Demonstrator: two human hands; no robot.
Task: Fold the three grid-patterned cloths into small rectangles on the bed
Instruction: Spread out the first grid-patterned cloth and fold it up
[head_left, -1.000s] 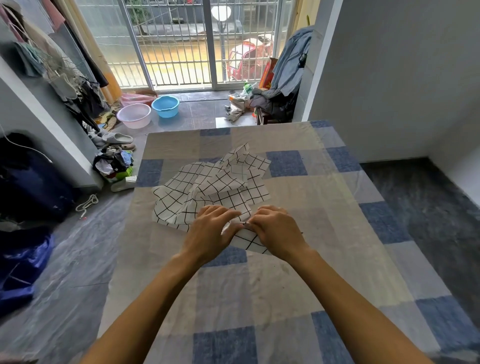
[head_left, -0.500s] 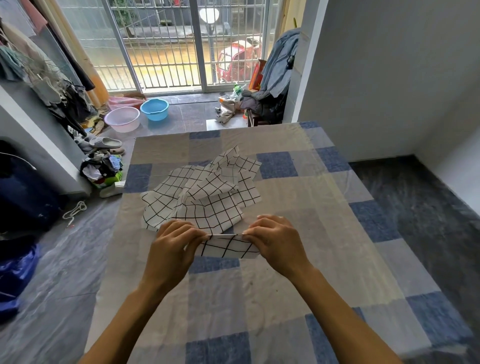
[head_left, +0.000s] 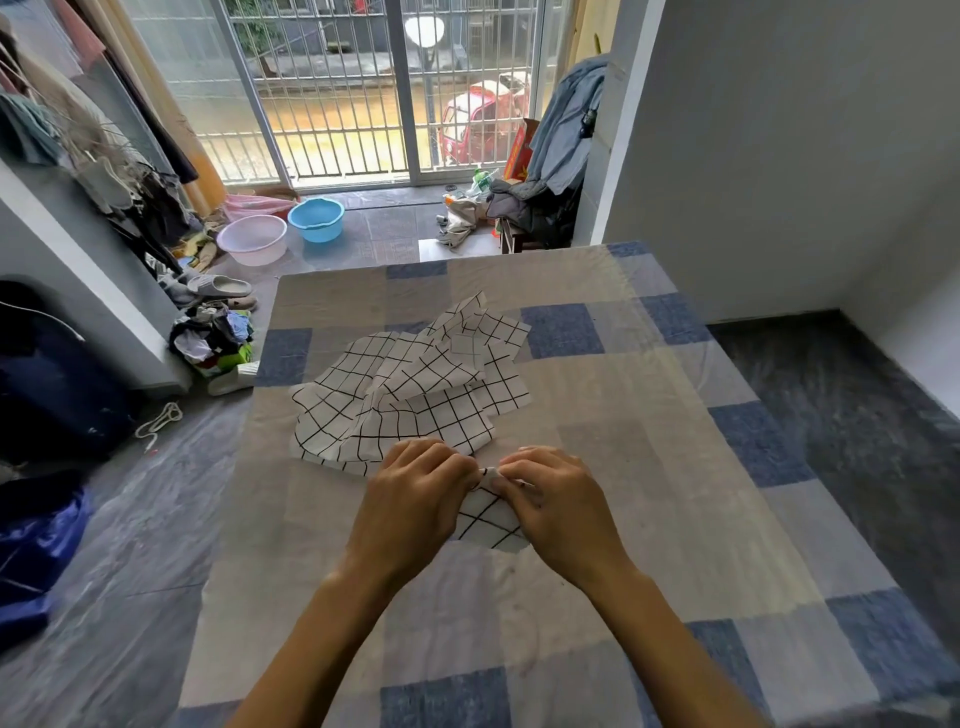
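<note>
Pinching the upper edge of a small white cloth with a black grid pattern (head_left: 485, 519), the person's bare left grip (head_left: 415, 499) and bare right grip (head_left: 558, 504) meet near the middle of the bed with a cover of blue, grey and beige squares (head_left: 649, 467). Both have their fingers curled over that edge, and the fingertips of one hand almost touch those of the other. The cloth's lower part shows between the two wrists and lies on the bed cover. How many layers it has been folded into cannot be told, since the hands hide most of it.

Just beyond the knuckles lies a crumpled heap of white, black-gridded cloths (head_left: 410, 395), spread towards the far half of the bed; the left grip overlaps its near edge. How many pieces make up the heap is unclear.

On the floor past the bed's far left corner stand a round light-blue plastic basin (head_left: 317, 218) and a round translucent pink plastic basin (head_left: 252, 240), side by side. Behind them is a white barred sliding glass door (head_left: 337, 88).
</note>
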